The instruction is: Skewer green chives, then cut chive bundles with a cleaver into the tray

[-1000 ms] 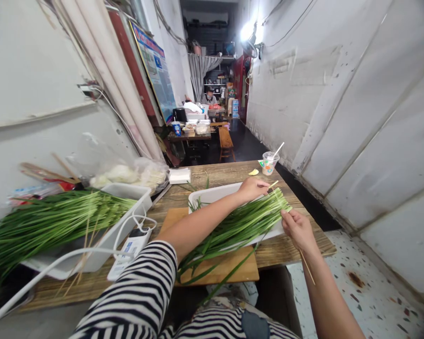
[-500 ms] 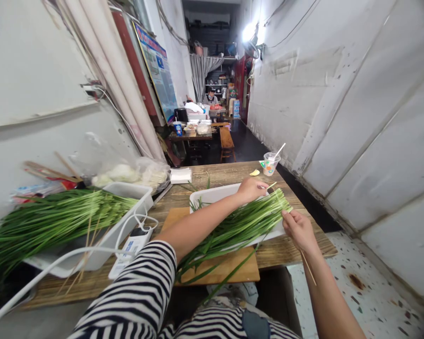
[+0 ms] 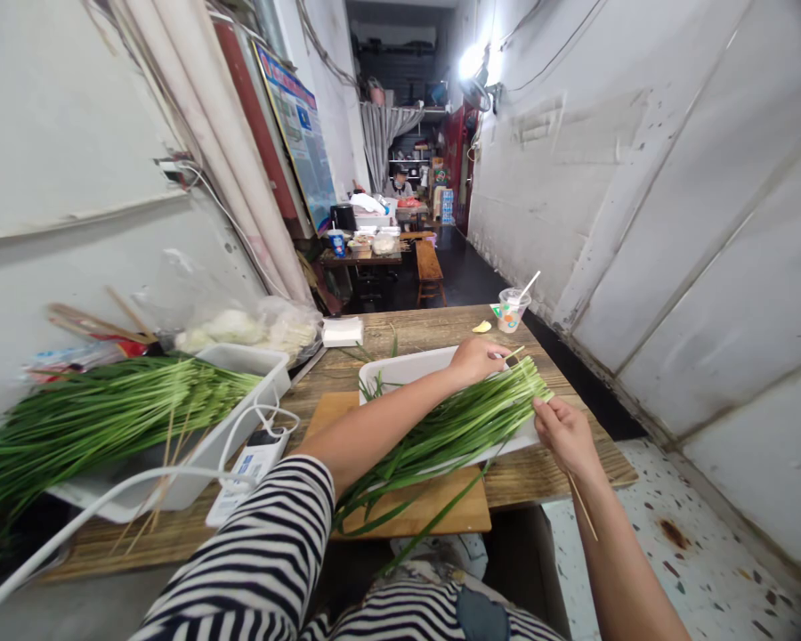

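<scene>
A bundle of garlic chives [image 3: 467, 418] lies across a white plastic tray [image 3: 400, 367], its pale cut ends to the right and its leaves hanging over the near rim. My left hand [image 3: 479, 360] reaches over the far side of the bundle, thumb and fingers pinched on a pale chive stalk [image 3: 515, 353] near the cut ends. At the right end of the tray, my right hand [image 3: 566, 434] is closed round a thin wooden skewer [image 3: 583, 509]. The skewer's lower part sticks out below that hand; its upper part is hidden. My right fingertips meet the stalk ends.
A second white tray [image 3: 267, 378] at left holds more chives [image 3: 126, 418], with loose skewers [image 3: 164, 481] beside it. A power bank [image 3: 248, 476] with a white cable, a cutting board [image 3: 433, 509], a tissue pack [image 3: 343, 332] and a plastic cup [image 3: 511, 312] are on the table. Someone sits far back.
</scene>
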Tool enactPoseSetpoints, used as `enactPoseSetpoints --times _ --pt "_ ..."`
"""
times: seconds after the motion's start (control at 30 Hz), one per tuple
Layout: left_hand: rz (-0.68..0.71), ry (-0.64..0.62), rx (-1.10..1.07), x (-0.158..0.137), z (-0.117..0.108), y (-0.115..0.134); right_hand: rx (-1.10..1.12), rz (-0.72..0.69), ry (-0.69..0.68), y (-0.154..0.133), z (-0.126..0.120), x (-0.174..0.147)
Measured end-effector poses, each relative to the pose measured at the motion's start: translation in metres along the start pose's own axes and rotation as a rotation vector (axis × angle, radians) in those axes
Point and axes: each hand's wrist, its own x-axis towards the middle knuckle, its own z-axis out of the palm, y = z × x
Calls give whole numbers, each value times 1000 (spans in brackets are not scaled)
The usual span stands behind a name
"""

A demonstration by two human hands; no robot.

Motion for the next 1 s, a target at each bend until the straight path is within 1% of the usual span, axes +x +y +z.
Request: enactPoseSetpoints --times 0.27,0.63,0.87,1.0 --pt "17 11 -11 -2 2 2 -1 -11 13 -3 1 -2" --pt "-25 -8 -33 -1 2 1 16 9 7 2 -1 1" --pt "-10 -6 -38 -1 3 0 8 4 6 -1 1 -1" --pt "10 15 -22 -3 2 1 5 6 6 -1 1 -1"
